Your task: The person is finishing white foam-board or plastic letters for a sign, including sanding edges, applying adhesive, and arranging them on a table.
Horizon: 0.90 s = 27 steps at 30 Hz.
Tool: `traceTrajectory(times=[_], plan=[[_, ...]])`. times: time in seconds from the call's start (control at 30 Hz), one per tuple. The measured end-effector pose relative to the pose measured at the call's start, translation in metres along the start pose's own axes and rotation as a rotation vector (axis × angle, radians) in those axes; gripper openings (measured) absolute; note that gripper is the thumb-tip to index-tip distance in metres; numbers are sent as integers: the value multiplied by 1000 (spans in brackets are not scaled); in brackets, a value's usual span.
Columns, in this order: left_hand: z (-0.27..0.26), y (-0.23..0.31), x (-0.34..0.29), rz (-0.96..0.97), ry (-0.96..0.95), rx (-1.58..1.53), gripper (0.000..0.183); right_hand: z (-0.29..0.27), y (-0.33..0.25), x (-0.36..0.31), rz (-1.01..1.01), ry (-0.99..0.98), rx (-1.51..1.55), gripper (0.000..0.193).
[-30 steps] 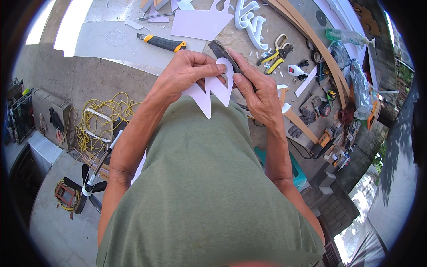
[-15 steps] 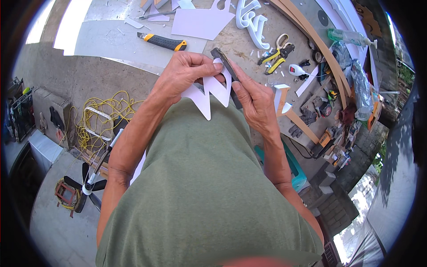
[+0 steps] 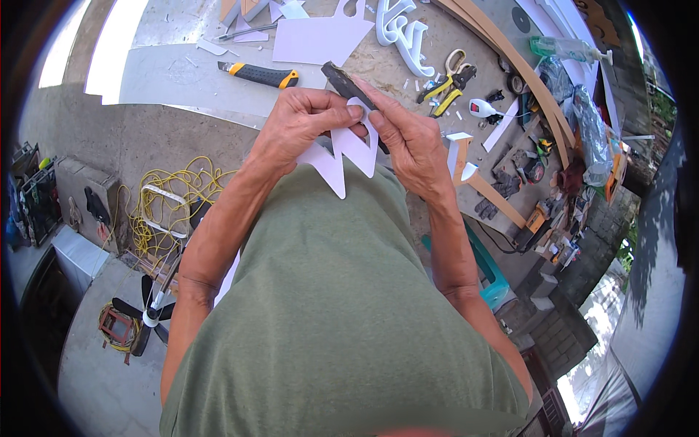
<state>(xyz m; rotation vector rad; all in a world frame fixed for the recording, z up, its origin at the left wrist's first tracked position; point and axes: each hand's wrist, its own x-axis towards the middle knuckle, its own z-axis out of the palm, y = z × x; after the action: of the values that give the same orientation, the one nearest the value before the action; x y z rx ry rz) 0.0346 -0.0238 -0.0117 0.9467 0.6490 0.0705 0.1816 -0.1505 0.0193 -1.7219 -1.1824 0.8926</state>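
Observation:
My left hand (image 3: 309, 120) pinches a flat white zigzag letter cutout (image 3: 326, 166), much like a W, by its upper part between thumb and fingers. The letter's points hang down over the front of my green shirt. In my right hand (image 3: 411, 142) is a dark, flat, rough-looking bar (image 3: 346, 81), gripped along its length. It lies slanted against the letter's upper right edge, its far end sticking out past my fingers. Part of the bar is hidden by the right hand.
Beyond my hands the worktable bears a yellow-and-black utility knife (image 3: 261, 74), yellow-handled snips (image 3: 450, 87), a white cut sheet (image 3: 317, 40) and white raised lettering (image 3: 403, 36). A small white bottle (image 3: 480, 108) stands right. Tangled yellow cord (image 3: 156, 211) and a fan (image 3: 151, 315) are at left.
The dark bar has slid up and to the left along the letter's edge, with my right hand tilting along. My left hand keeps its pinch on the letter. The whole view has shifted slightly.

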Motion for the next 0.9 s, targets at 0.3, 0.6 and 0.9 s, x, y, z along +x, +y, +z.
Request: traceTrajectory(times=[0.3, 0.6, 0.9], plan=[[-3, 1, -1, 19, -36, 56, 20, -5, -3, 6, 16, -87, 28, 38], [-7, 7, 1, 71, -30, 79, 18, -5, 0, 3, -55, -74, 24, 41], [-7, 15, 4, 99, 38, 21, 19, -5, -9, 7, 103, -21, 32, 41]])
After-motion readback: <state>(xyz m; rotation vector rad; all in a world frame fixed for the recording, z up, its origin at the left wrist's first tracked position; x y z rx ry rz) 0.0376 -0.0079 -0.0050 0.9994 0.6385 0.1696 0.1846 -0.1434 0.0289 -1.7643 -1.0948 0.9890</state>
